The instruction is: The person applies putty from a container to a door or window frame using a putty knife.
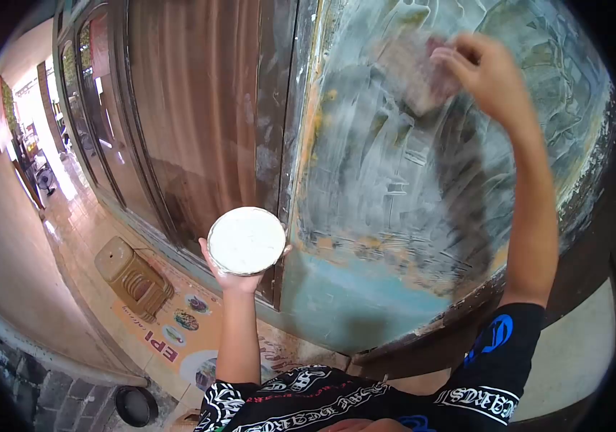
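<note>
A round container (247,241) full of smooth white paste rests on my left hand (232,277), whose fingers wrap round it from below. Up at the right, my right hand (482,68) pinches a flat reddish-brown scraper (420,72), blurred by motion, against the wall (373,165). Streaky whitish smears cover the wall's grey-green surface, with orange-yellow patches along its left and lower edges. Below them shows a smoother turquoise band (351,288).
Left of the wall stand a dark wooden frame (272,137) and a window with a brown curtain (185,108). Stacked plastic stools (131,273) and a printed banner (178,324) are on the floor. A black round pan (136,405) sits at the bottom left.
</note>
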Demonstrator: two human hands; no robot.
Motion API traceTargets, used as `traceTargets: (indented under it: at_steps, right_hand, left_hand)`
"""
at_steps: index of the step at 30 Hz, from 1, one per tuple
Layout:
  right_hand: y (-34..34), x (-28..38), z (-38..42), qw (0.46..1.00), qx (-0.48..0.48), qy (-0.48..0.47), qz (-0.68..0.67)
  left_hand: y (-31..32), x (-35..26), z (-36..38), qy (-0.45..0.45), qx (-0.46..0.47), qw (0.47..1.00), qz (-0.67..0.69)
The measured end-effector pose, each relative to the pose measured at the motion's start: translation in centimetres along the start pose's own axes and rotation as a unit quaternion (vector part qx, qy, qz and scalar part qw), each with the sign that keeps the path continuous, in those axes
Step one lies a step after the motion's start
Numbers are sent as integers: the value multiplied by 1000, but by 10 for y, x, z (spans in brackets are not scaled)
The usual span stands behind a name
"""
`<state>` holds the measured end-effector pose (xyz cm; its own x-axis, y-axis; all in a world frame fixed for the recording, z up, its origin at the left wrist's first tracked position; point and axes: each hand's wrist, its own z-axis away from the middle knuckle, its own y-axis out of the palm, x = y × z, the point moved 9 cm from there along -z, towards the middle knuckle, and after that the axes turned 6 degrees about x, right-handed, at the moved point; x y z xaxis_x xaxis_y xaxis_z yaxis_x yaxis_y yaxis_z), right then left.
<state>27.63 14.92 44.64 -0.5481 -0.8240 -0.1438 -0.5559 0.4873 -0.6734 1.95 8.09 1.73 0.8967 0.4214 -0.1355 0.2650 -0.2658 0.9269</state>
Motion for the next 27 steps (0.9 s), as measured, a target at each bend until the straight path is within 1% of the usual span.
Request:
traceTargets:
  at_steps: [1, 2, 4, 5, 6, 7, 8, 9, 10, 11, 12, 13, 14, 15, 17, 18, 20, 21, 22, 23, 24, 25, 26, 27]
  right_hand:
    - [32, 6, 20, 992, 16, 4, -126]
    - [60, 28, 39, 995, 83, -28, -51]
    - [153, 44, 97, 968, 241, -52, -53]
    - [189, 51, 122, 940, 329, -65, -55]
    - [215, 44, 137, 937, 342, -75, -22]
    - [226, 45, 143, 932, 353, -84, 11]
    - [225, 36, 137, 933, 350, -83, 12]
    - [211, 22, 114, 938, 338, -43, 66]
    - [195, 8, 90, 938, 326, -4, 119]
    - [155, -3, 60, 974, 212, -25, 81]
    - [117, -14, 31, 962, 226, 66, 140]
    - [73, -21, 6, 975, 126, 57, 176]
    - [26, -28, -11, 986, 26, 26, 160]
    - [-6, -63, -32, 986, -32, 22, 161]
    - [-68, -82, -45, 992, -36, 81, 86]
    - [-79, -84, -43, 992, -38, 81, 85]
    - [-90, -86, -33, 994, -34, 77, 72]
    - [-72, -69, -23, 998, -11, 51, 19]
    - [-41, -43, -5, 999, 12, 26, -35]
    - [-6, -22, 16, 993, 51, 53, -89]
    - [27, 9, 37, 997, 51, -54, 1]
    - [76, 17, 60, 984, 163, 7, -66]
    - [119, 30, 85, 973, 216, -87, -6]
    - [164, 28, 112, 951, 306, -28, -21]
  left_hand:
    - [1, -1, -1, 1, 2, 1000, -1]
    - [0, -2, 0, 4, -4, 1000, 3]
    - [-1, -2, 1, 6, -7, 1000, 8]
    - [0, -1, 1, 12, 10, 1000, 11]
    - [2, -1, 2, 17, 27, 999, 15]
    - [2, 1, 3, 16, 28, 999, 14]
    - [1, 3, 2, 13, 24, 999, 28]
    - [0, 5, 1, 12, 20, 999, 43]
    - [1, 6, 1, 11, 41, 999, 19]
    - [0, 6, -2, 12, 42, 999, 21]
    - [-11, 4, -3, 26, -4, 999, 34]
    - [-20, 3, -2, 40, -51, 997, 46]
    - [-3, 6, 1, 26, -30, 997, 65]
    - [-4, 6, 1, 27, -29, 997, 65]
    - [-10, 2, 0, 34, -59, 995, 78]
    - [-9, 0, 1, 35, -57, 995, 77]
    - [11, 5, 3, -10, 47, 986, 162]
    - [12, 6, 2, -10, 50, 985, 163]
    - [8, 6, 2, -5, 31, 996, 81]
    - [5, 5, 2, -1, 11, 1000, -2]
    - [9, 6, 2, -2, 22, 1000, -1]
    - [8, 8, 1, -3, 23, 1000, 0]
    - [6, 10, 1, -9, 29, 1000, 5]
    - [5, 13, 1, -13, 35, 999, 11]
